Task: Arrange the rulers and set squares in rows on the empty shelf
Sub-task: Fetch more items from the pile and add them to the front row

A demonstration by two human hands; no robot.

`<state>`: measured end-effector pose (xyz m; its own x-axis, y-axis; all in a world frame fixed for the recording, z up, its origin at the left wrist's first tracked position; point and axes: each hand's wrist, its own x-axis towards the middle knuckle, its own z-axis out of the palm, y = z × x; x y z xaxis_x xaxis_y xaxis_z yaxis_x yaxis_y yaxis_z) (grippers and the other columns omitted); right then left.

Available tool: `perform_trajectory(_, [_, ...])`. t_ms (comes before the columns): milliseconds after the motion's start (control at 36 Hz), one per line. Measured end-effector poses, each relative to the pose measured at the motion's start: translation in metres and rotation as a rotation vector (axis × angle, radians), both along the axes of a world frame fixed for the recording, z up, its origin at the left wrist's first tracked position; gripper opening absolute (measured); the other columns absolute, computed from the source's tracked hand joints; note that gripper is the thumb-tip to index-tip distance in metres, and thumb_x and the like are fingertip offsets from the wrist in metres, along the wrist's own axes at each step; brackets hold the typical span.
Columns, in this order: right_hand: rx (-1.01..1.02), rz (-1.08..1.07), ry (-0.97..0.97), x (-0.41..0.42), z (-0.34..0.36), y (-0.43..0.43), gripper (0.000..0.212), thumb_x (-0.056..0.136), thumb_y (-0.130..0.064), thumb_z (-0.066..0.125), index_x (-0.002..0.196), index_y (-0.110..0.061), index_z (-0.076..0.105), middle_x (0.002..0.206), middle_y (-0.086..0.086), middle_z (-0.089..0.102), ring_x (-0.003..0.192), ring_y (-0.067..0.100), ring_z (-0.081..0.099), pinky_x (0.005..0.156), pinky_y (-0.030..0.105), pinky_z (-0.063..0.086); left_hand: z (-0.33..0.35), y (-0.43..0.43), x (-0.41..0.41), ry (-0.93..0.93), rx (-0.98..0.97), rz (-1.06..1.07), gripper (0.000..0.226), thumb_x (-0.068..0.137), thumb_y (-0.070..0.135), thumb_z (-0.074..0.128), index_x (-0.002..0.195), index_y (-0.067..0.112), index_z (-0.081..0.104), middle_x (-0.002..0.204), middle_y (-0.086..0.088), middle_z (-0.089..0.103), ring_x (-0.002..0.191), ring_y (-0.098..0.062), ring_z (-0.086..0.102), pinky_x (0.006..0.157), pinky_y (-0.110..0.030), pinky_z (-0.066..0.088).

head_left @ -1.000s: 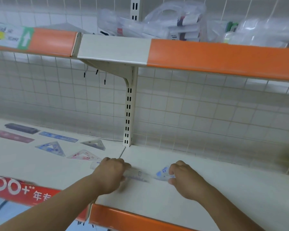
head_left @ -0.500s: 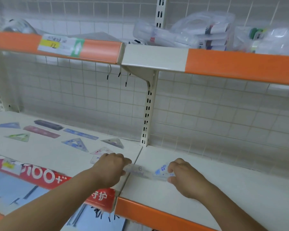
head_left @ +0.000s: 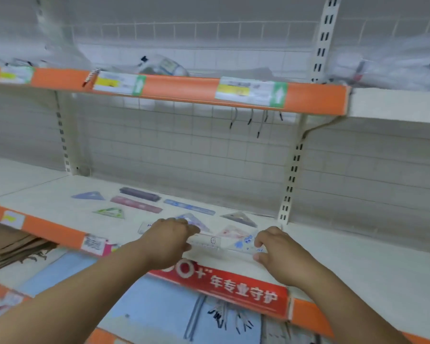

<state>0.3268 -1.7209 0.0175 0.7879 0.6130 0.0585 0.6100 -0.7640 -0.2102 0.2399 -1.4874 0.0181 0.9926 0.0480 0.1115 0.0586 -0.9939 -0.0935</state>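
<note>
My left hand and my right hand each grip one end of a clear ruler with blue print, held flat just above the front of the white shelf. Behind it lie rows of stationery: a dark ruler, a pink ruler, a blue ruler, a blue set square, a green set square, a grey set square and a pink set square. Another blue set square is partly hidden behind my left hand.
An upper shelf with an orange edge strip and price labels hangs overhead, with plastic-wrapped goods on it. A slotted upright divides the bays. A red banner hangs on the front edge. Cardboard lies below left.
The view has swung left and both hands have carried the clear ruler left, from the right bay across the shelf seam to the front of the bay with the laid-out stationery.
</note>
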Motion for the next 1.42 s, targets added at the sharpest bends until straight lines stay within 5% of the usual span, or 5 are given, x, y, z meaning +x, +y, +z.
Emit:
perform_trajectory(361, [-0.03, 0.032, 0.03, -0.045, -0.008, 0.124, 0.03, 0.097, -0.038, 0.05, 0.124, -0.025, 0.048, 0.129, -0.005, 0.042, 0.118, 0.015, 0.043, 0.097, 0.031, 0.041, -0.007, 0.14, -0.06, 0.036, -0.037, 0.086, 0.047, 0.099, 0.028, 0.046, 0.145, 0.03, 0.037, 0.14, 0.001, 0.048, 0.128, -0.02, 0.044, 0.104, -0.032, 0.036])
perform_trajectory(861, [-0.047, 0.166, -0.01, 0.017, -0.007, 0.247, 0.027, 0.096, -0.04, 0.049, 0.12, -0.029, 0.05, 0.125, -0.011, 0.042, 0.117, 0.01, 0.043, 0.093, 0.024, 0.04, -0.008, 0.255, -0.03, 0.001, -0.035, 0.181, 0.045, 0.099, 0.029, 0.047, 0.143, 0.032, 0.039, 0.135, 0.0, 0.051, 0.124, -0.022, 0.047, 0.101, -0.033, 0.037])
perform_trajectory(1250, [-0.061, 0.099, 0.034, 0.027, -0.023, 0.297, 0.011, 0.095, -0.037, 0.05, 0.104, -0.034, 0.045, 0.123, -0.009, 0.045, 0.113, 0.01, 0.046, 0.094, 0.025, 0.042, -0.037, 0.308, -0.002, 0.085, -0.052, 0.061, 0.047, 0.097, 0.026, 0.047, 0.143, 0.032, 0.039, 0.132, -0.001, 0.053, 0.122, -0.023, 0.047, 0.101, -0.035, 0.037])
perform_trajectory(1417, [-0.04, 0.001, 0.057, 0.009, -0.037, 0.317, 0.021, 0.095, -0.037, 0.051, 0.114, -0.029, 0.052, 0.121, -0.008, 0.046, 0.113, 0.01, 0.046, 0.095, 0.025, 0.041, -0.047, 0.345, 0.004, 0.123, -0.066, -0.073, 0.047, 0.097, 0.027, 0.045, 0.142, 0.034, 0.039, 0.13, -0.001, 0.053, 0.121, -0.023, 0.046, 0.1, -0.033, 0.036])
